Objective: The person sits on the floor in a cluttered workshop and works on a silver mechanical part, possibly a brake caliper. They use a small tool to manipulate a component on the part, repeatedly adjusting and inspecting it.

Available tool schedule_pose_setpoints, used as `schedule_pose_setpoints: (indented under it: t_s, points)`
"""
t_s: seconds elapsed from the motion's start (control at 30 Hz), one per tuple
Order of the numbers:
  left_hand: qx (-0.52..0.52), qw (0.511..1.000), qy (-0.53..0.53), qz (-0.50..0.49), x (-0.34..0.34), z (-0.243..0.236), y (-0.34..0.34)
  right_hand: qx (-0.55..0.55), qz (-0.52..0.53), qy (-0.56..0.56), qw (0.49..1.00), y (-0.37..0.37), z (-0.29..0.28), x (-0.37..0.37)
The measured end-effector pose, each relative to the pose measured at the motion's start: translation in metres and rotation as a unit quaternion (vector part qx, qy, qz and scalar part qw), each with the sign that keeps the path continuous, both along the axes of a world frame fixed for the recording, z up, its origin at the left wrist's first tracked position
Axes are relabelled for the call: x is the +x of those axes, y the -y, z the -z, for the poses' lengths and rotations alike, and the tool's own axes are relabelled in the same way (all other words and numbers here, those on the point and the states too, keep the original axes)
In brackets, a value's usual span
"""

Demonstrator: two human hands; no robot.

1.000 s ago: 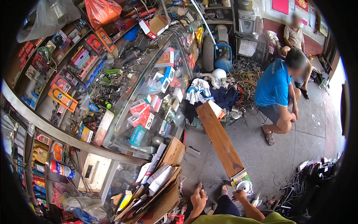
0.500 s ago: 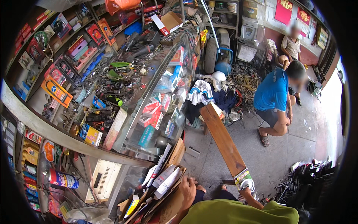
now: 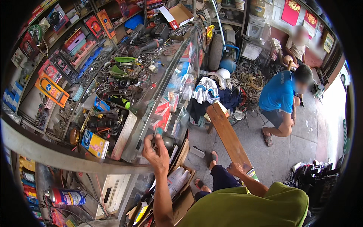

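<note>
Wooden bench (image 3: 228,138) is probably stiff and heavy, best held by its edges; right hand (image 3: 236,170) at its near end, left hand (image 3: 156,154) by the tabletop (image 3: 148,111), both grips unclear.

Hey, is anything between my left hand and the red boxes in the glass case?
Yes, apparently: the case's glass lies between your left hand and the red boxes. A teal patch also shows by your fingers, too blurred to tell whether held or behind. Nothing else visible blocks.
</note>
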State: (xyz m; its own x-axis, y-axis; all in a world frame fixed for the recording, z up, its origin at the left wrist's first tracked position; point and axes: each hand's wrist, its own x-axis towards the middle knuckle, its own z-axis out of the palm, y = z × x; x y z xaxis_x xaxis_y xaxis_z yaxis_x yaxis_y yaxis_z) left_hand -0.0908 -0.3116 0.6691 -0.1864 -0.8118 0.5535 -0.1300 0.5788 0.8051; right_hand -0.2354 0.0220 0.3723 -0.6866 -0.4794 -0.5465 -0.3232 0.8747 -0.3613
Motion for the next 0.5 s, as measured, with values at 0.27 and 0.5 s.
schedule_pose_setpoints:
  t_s: [0.27, 0.5]
  points:
    - [0.028, 0.999, 0.022, -0.003, -0.078, 0.001, 0.106, -0.171, -0.110, 0.013, 0.979, 0.144, -0.040, -0.070]
    - [0.019, 0.984, 0.124, -0.128, -0.107, 0.003, 0.126, -0.501, -0.058, 0.025, 0.863, 0.325, -0.203, -0.156]
